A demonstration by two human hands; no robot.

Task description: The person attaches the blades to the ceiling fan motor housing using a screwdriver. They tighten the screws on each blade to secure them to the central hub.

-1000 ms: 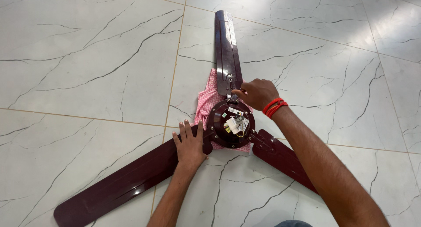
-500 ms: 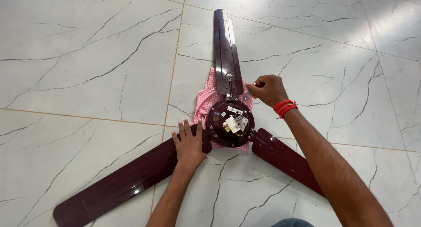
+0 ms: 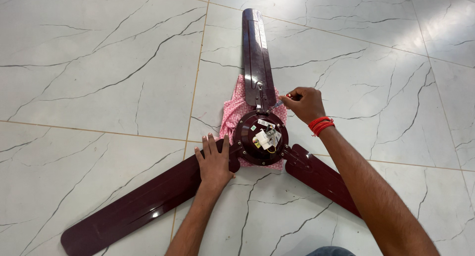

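Pressing flat, the left hand pins a fan blade; right hand's grip pinches a screwdriver.

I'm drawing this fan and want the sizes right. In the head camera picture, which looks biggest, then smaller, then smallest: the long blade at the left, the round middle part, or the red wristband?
1. Left blade, by far the largest.
2. Round middle part.
3. Red wristband, smallest.
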